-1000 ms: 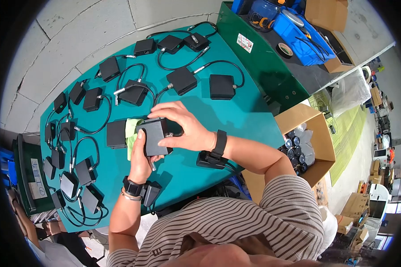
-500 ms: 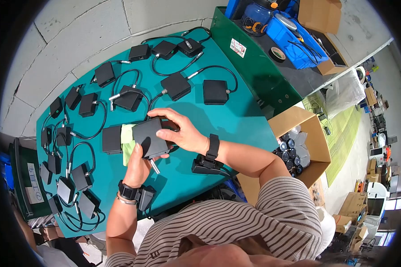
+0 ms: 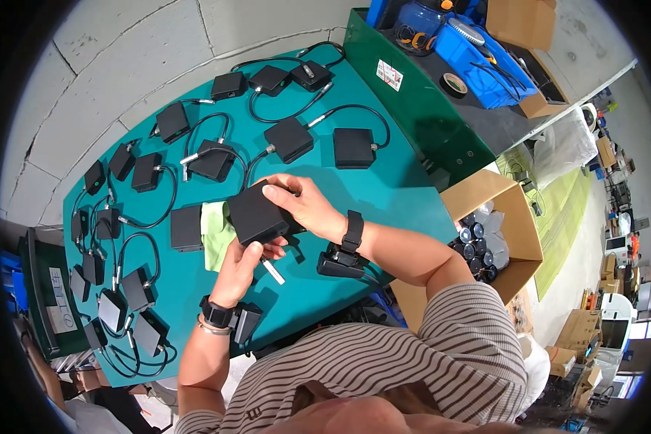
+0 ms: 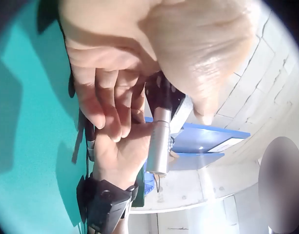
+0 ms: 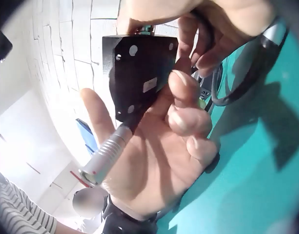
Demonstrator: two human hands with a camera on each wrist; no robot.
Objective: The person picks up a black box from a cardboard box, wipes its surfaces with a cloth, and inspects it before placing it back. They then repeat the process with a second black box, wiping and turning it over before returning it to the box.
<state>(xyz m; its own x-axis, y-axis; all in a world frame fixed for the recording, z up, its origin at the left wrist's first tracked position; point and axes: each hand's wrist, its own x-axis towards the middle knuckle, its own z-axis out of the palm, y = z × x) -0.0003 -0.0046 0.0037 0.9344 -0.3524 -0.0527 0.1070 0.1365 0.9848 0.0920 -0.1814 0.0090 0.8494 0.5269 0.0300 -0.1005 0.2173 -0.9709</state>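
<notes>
Both hands hold a black box (image 3: pixel 257 213) above the table. My left hand (image 3: pixel 237 273) grips its near left corner, thumb at the edge and fingers underneath. On the far right side, my right hand (image 3: pixel 312 211) grips the box with its thumb on top. A silver cable connector (image 3: pixel 273 271) hangs below the box, beside the left fingers. In the right wrist view, the underside of the box (image 5: pixel 142 73) shows round pale feet and a small white label. A light green cloth (image 3: pixel 217 235) lies left of the held box, next to another black box (image 3: pixel 186 228).
Several black boxes with cables lie across the green table (image 3: pixel 383 206), such as one box (image 3: pixel 354 148) at the far right. A cardboard box (image 3: pixel 517 253) of dark round parts stands to the right. Behind it are a green cabinet (image 3: pixel 419 108) and a blue bin (image 3: pixel 477 65).
The held box has been turned and tilted in both hands, its top now facing up. The right thumb has shifted onto the top, and the silver connector has swung further out.
</notes>
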